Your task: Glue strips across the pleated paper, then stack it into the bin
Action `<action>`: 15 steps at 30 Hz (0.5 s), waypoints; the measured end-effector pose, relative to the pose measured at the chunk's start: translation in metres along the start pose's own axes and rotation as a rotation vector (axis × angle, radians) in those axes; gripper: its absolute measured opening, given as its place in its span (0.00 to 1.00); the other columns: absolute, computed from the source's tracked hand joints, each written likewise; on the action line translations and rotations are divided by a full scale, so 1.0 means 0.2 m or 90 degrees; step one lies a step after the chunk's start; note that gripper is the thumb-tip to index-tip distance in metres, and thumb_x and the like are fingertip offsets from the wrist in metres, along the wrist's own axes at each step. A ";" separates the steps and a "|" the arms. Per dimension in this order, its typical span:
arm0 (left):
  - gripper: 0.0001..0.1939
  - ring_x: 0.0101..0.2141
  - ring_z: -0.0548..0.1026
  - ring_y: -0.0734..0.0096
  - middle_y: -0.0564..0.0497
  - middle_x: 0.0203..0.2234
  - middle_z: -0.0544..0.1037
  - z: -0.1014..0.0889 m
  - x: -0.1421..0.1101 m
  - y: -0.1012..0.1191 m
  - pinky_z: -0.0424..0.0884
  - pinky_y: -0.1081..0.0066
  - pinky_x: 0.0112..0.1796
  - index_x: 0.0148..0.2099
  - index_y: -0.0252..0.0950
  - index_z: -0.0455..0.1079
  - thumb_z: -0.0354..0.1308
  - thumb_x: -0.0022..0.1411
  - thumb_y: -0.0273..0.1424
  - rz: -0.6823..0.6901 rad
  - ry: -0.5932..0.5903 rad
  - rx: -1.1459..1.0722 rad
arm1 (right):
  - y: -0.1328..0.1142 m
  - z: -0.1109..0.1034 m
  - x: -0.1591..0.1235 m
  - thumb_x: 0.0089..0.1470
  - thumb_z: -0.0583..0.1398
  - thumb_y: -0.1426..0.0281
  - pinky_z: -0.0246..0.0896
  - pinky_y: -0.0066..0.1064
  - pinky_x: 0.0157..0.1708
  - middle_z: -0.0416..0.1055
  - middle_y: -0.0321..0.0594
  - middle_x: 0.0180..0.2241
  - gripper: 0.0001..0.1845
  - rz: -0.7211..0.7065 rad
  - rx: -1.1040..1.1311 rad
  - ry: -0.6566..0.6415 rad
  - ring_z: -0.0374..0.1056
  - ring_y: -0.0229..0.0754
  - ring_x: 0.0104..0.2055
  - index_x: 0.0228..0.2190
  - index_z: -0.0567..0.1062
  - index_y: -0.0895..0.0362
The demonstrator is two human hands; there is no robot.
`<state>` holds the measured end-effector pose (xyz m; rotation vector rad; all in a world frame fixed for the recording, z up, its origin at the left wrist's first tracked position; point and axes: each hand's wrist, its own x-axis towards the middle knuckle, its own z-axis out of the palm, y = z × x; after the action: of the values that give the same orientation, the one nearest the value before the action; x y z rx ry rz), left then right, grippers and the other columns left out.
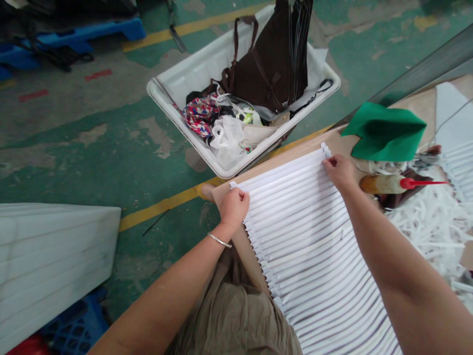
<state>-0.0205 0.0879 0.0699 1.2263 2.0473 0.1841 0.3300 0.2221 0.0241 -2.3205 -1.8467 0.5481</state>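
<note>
A long overlapping row of white strips (295,236) with notched ends and thin dark lines between them lies on the tan table edge (254,256). At its far end, my left hand (235,206) is closed in a pinch at the left end of the farthest strips. My right hand (340,171) pinches their right end, thumb and fingers together. One strip partway down looks cream-coloured. A bottle of amber liquid (382,184) with a red nozzle lies beside my right forearm. Beyond it sits a folded green fabric piece (388,129).
A white plastic tub (177,116) past the table holds dark brown bags (269,64), a patterned cloth (201,116) and white plastic. White scraps (424,227) are heaped at right. Another white bin (59,256) stands left, with blue pallets (81,37) behind.
</note>
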 end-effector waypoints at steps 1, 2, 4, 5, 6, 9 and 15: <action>0.10 0.32 0.74 0.63 0.48 0.26 0.77 0.00 0.00 0.00 0.63 0.69 0.33 0.28 0.37 0.66 0.52 0.62 0.33 -0.001 -0.002 0.006 | 0.00 0.00 0.00 0.52 0.59 0.59 0.59 0.32 0.33 0.75 0.45 0.30 0.14 0.002 -0.002 -0.003 0.67 0.44 0.31 0.32 0.75 0.57; 0.10 0.32 0.75 0.63 0.48 0.26 0.77 0.00 0.00 0.00 0.63 0.69 0.33 0.28 0.37 0.66 0.52 0.62 0.33 0.000 -0.005 0.013 | 0.01 0.01 0.00 0.53 0.59 0.59 0.59 0.32 0.33 0.75 0.45 0.30 0.14 0.003 -0.003 -0.005 0.67 0.44 0.31 0.32 0.75 0.57; 0.10 0.32 0.75 0.63 0.47 0.27 0.77 0.00 0.00 0.00 0.64 0.69 0.33 0.29 0.37 0.67 0.51 0.62 0.33 0.003 -0.011 0.029 | 0.01 0.01 0.01 0.53 0.59 0.59 0.60 0.32 0.33 0.76 0.45 0.31 0.14 0.005 -0.004 -0.009 0.68 0.44 0.32 0.33 0.75 0.57; 0.10 0.32 0.75 0.63 0.47 0.27 0.77 0.00 0.00 0.00 0.64 0.69 0.34 0.29 0.37 0.68 0.51 0.62 0.33 0.005 -0.013 0.038 | 0.01 0.00 0.01 0.52 0.59 0.59 0.60 0.33 0.33 0.76 0.45 0.31 0.14 0.006 -0.006 -0.011 0.68 0.44 0.32 0.33 0.75 0.57; 0.10 0.32 0.75 0.63 0.47 0.27 0.78 0.00 0.00 0.00 0.64 0.69 0.34 0.30 0.37 0.68 0.51 0.63 0.33 0.005 -0.013 0.049 | 0.01 0.00 0.00 0.52 0.59 0.60 0.60 0.33 0.33 0.76 0.45 0.31 0.14 0.008 -0.009 -0.012 0.68 0.45 0.32 0.33 0.75 0.57; 0.10 0.33 0.75 0.64 0.47 0.28 0.78 -0.01 0.00 0.01 0.65 0.69 0.35 0.31 0.36 0.69 0.50 0.63 0.33 0.004 -0.011 0.078 | -0.01 -0.01 0.00 0.51 0.60 0.61 0.60 0.33 0.33 0.76 0.45 0.30 0.13 0.015 -0.017 -0.015 0.68 0.45 0.32 0.32 0.75 0.58; 0.08 0.33 0.75 0.64 0.48 0.28 0.77 0.00 0.01 0.02 0.66 0.69 0.36 0.32 0.36 0.68 0.52 0.62 0.32 0.010 -0.017 0.080 | -0.07 -0.02 0.01 0.47 0.61 0.65 0.60 0.33 0.33 0.74 0.44 0.29 0.09 0.056 0.032 -0.005 0.66 0.45 0.31 0.31 0.74 0.57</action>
<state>-0.0190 0.0915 0.0708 1.3142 2.0529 0.0472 0.3188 0.2290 0.0324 -2.3782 -1.7207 0.6089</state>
